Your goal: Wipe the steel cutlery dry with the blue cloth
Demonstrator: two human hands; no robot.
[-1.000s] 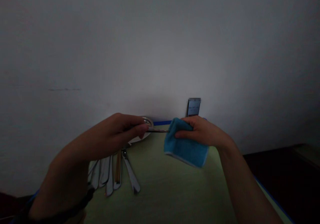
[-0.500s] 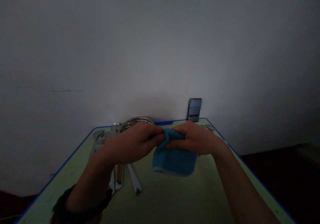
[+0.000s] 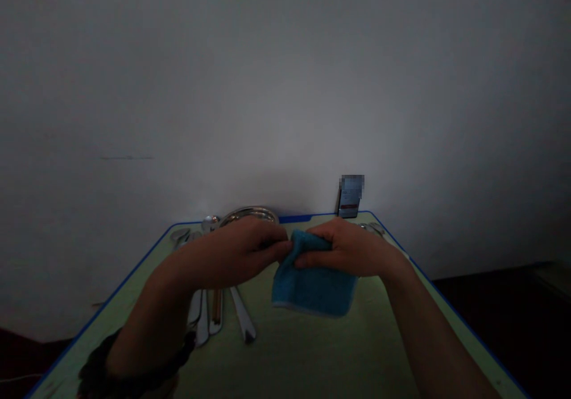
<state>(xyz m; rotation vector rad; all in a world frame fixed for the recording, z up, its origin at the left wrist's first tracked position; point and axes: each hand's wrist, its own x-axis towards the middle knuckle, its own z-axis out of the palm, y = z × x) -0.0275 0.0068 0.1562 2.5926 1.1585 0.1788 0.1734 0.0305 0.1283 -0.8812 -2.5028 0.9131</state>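
Note:
A blue cloth (image 3: 314, 286) with a pale edge hangs over the middle of the table. My right hand (image 3: 350, 247) is closed on its upper part, thumb below and fingers behind a fold. Against the cloth's upper left corner, my left hand (image 3: 250, 250) is closed in a pinch. Whatever lies between its fingertips is hidden or too small to make out. Below my left hand, several metal utensil handles show, among them a single handle (image 3: 243, 316) set apart and a pair of brown chopsticks (image 3: 216, 307).
A shiny metal bowl (image 3: 250, 210) stands at the back, partly behind my left hand. Several spoons (image 3: 181, 235) lie at the far left. More metal utensils (image 3: 375, 228) are at the back right. A phone (image 3: 350, 197) leans on the wall behind the green table (image 3: 312, 357).
My left fingertips have drawn slightly left from the cloth's corner. The cloth hangs a little wider and lower in my right hand. The view has shifted slightly.

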